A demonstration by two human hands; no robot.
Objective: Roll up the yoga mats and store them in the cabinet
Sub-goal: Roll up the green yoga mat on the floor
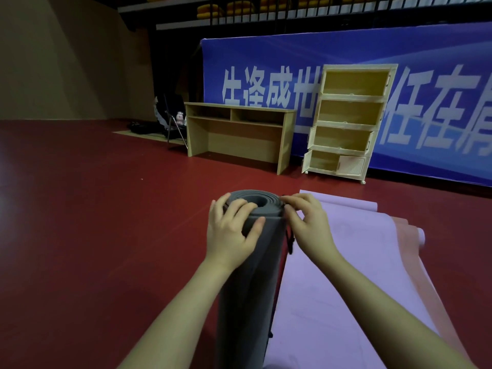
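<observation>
The rolled grey mat (247, 275) stands upright in the lower centre of the frame, its open spiral end facing up at you. Your left hand (231, 230) sits on its upper left side, fingers curled over the top rim and thumb pressed across the front of the roll, so it is clamped on the mat. Your right hand (308, 222) is at the upper right edge of the roll, fingertips bunched together at the rim; they appear to pinch the black cord (290, 241) that hangs down the roll's right side, but you cannot tell for certain whether they hold the cord or the mat's edge.

Just right of the roll, the purple mat (332, 288) lies flat on the red floor (93, 209), running from lower centre up toward mid-right. A pink mat (415, 251) lies flat beside it, partly under its right edge.

The cabinet (346, 123) stands in the upper right of the frame against a blue banner (266, 65). Its three upper compartments are open and show nothing inside. In the bottom tier the left door is swung open and the right door is closed; what lies behind that door is hidden.

A wooden bench (239, 134) stands left of the cabinet, upper centre, its two shelf bays dark. A folding chair (173, 126) sits at its left end.
</observation>
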